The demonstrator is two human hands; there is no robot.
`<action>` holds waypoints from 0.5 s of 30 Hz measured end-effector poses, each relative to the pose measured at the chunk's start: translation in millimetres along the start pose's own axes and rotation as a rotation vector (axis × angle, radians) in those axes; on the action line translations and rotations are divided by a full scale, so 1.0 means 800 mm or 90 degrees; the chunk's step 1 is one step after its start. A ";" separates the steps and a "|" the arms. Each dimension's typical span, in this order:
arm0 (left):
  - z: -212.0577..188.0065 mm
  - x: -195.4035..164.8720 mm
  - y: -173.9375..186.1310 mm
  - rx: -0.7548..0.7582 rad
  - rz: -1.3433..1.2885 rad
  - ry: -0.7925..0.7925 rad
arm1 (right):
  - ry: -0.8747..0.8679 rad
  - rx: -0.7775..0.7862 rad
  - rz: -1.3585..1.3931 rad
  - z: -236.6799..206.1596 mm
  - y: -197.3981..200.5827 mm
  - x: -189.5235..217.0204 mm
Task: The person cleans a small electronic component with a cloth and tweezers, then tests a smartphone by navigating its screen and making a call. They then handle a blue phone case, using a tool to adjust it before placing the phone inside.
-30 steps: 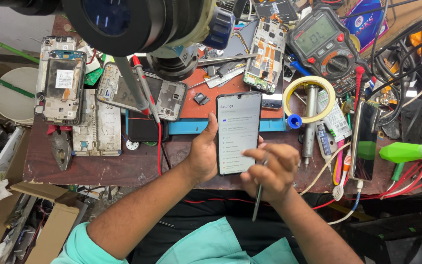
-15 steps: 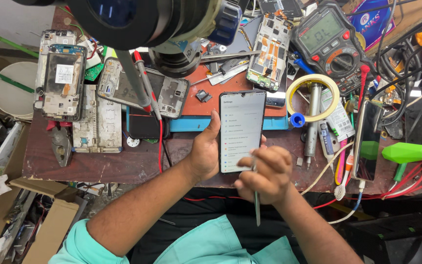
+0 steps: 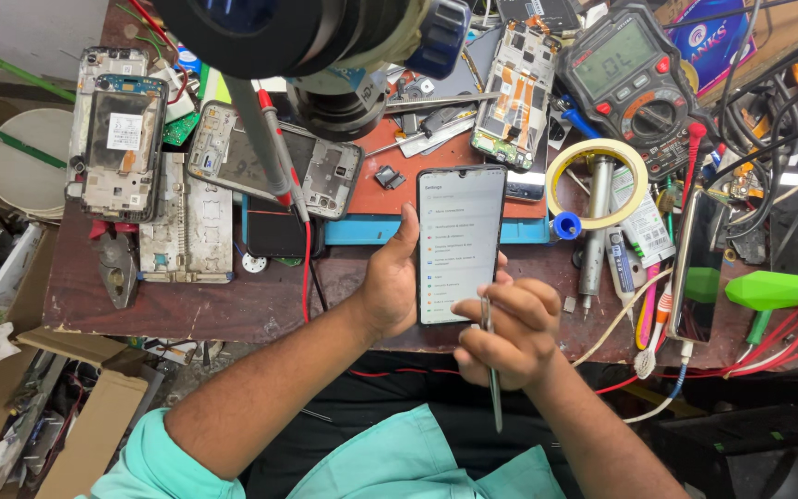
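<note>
Above the cluttered repair bench (image 3: 94, 305), the left hand (image 3: 385, 277) grips a smartphone (image 3: 459, 245) — assembled, screen lit on a menu list. The right hand (image 3: 508, 331), fingers curled around thin tweezers (image 3: 491, 370), rests at the phone's lower edge — apparently checking is under way, with stripped phone frames (image 3: 117, 148) lying well apart to the left.

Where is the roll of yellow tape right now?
In the head view, the roll of yellow tape lies on the workbench right of the lit phone, just below the multimeter, ringed around a metal tool.
</note>
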State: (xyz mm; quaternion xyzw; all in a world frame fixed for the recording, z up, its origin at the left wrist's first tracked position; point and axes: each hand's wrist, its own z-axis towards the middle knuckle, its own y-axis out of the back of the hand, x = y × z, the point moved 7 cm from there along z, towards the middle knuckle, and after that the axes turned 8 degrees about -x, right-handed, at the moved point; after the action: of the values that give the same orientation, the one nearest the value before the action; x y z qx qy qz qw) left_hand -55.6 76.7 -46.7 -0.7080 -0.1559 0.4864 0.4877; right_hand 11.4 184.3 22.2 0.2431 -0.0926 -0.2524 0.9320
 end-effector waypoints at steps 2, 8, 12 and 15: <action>0.000 0.002 0.002 -0.005 -0.006 0.005 | -0.055 0.003 -0.015 0.000 -0.002 -0.009; 0.001 0.004 0.008 -0.052 -0.020 0.017 | -0.198 -0.057 -0.026 -0.003 0.005 -0.031; 0.000 0.003 0.004 -0.012 -0.025 0.022 | -0.136 -0.066 -0.017 -0.002 0.009 -0.021; 0.001 0.002 0.003 -0.001 -0.014 0.009 | -0.069 -0.052 -0.020 -0.003 0.012 -0.010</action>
State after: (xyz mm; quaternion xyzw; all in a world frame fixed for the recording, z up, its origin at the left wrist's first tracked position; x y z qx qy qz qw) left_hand -55.9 77.3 -49.8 -0.7101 -0.1608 0.4758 0.4935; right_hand 9.5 196.4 24.8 0.1920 -0.1285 -0.2830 0.9309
